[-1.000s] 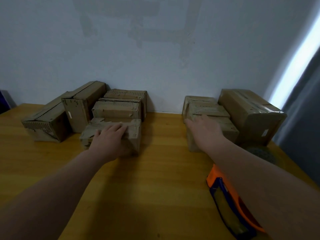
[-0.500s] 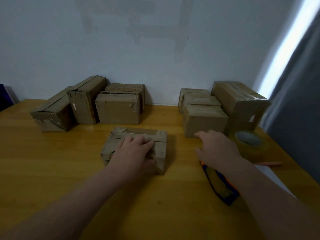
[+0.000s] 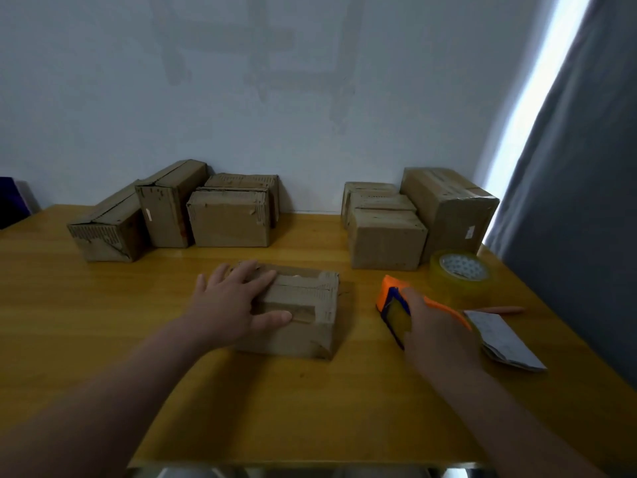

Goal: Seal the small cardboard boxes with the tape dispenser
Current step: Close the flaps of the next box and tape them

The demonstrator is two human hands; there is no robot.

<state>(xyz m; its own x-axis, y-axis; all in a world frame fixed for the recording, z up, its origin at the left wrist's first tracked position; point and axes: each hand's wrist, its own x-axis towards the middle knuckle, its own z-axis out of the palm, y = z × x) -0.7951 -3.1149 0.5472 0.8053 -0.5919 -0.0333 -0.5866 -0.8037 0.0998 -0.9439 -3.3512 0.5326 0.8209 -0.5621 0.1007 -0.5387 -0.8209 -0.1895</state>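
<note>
The left hand lies flat, fingers spread, on the box in the middle of the table. The right hand covers the dispenser just right of the box; whether its fingers have closed round it cannot be told. The step looks to be taking up the dispenser. It calls for a firm hold on the handle before lifting, while the left hand presses the flaps together under the tape's path.

yellow wooden table bears cardboard boxes, tape dispenser, tape roll, papers.
</note>
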